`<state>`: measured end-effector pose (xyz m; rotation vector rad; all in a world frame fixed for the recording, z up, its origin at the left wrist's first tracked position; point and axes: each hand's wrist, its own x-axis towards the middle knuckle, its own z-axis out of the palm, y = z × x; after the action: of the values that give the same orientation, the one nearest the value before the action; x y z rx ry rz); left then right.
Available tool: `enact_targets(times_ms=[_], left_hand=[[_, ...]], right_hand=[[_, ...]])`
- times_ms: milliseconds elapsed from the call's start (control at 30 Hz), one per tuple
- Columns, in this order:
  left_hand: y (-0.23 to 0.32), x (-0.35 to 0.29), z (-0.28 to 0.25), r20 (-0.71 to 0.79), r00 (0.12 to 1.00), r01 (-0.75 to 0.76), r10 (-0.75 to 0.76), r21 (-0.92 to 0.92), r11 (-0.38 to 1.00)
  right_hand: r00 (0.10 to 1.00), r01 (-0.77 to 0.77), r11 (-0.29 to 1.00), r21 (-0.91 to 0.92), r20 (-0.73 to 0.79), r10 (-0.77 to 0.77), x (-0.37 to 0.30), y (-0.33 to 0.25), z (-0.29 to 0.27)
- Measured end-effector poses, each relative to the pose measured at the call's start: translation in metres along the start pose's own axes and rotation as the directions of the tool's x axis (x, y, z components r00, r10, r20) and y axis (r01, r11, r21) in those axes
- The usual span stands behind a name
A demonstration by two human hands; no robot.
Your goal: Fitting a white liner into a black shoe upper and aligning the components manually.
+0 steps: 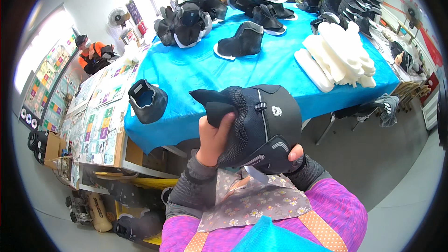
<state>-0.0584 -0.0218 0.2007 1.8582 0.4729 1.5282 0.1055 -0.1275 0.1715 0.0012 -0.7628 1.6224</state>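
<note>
A black boot upper (266, 121) with mesh panels, grey piping and a small light emblem is held up before my chest, over the near edge of the table. My left hand (215, 136) is closed around its padded collar at the left, the thumb pressed on the dark lining. On the other side my right hand (296, 152) grips the lower right of the upper; only a thumb shows, and the fingers are hidden behind it. A pale strip (255, 174) hangs from its underside. Another black upper (147, 101) with a blue inside stands at the table's left corner.
A blue-covered table (196, 72) carries a single black upper (242, 41), heaps of black uppers (186, 24) and a pile of white shoe-shaped pieces (338, 56). A paper-covered bench (100, 121) adjoins at left. A person in orange (95, 53) sits beyond it; others work at the back.
</note>
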Motion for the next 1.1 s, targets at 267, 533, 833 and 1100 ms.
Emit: enact_targets(times_ms=[267,533,833,1100], left_hand=[[-0.004,0.018,-0.032,0.263,0.941,0.195,-0.212,0.089,0.977],[-0.01,0.015,-0.051,0.489,0.788,0.448,-0.374,-0.041,0.893],[-0.027,0.002,-0.034,0.01,0.937,0.349,-0.349,0.009,0.937],[-0.021,0.031,-0.04,0.036,0.997,0.016,-0.063,0.736,0.677]], right_hand=[[0.966,-0.156,0.927,-0.342,-0.251,0.07,-0.021,-0.023,-0.039],[0.956,-0.159,0.956,-0.246,-0.281,0.087,-0.031,-0.02,-0.048],[0.956,-0.078,0.997,-0.03,-0.285,0.066,-0.024,-0.012,-0.044],[0.935,-0.169,0.896,-0.41,-0.354,0.015,-0.016,-0.025,-0.026]])
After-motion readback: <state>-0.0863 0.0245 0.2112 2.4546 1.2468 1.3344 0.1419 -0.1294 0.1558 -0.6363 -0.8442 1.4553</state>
